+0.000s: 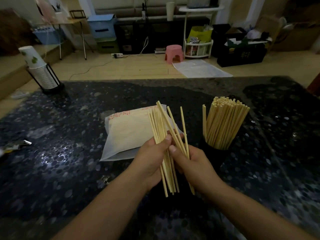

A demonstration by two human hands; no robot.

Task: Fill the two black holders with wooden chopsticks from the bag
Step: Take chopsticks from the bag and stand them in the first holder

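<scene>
My left hand (152, 161) grips a bundle of several wooden chopsticks (158, 129) above the dark table. Beside it, my right hand (194, 161) pinches a few chopsticks (183, 129) fanned out from that bundle. The translucent bag (128, 134) with red print lies flat just behind my left hand. To the right stands a black holder (213, 150), low and mostly hidden in shadow, packed with upright chopsticks (223, 122). Only one holder is in view.
The dark speckled table (69, 153) fills the foreground. A rack of stacked paper cups (41, 73) stands at its far left corner. A small shiny object (19, 144) lies at the left edge. Beyond the table are a pink stool (174, 53), boxes and shelves.
</scene>
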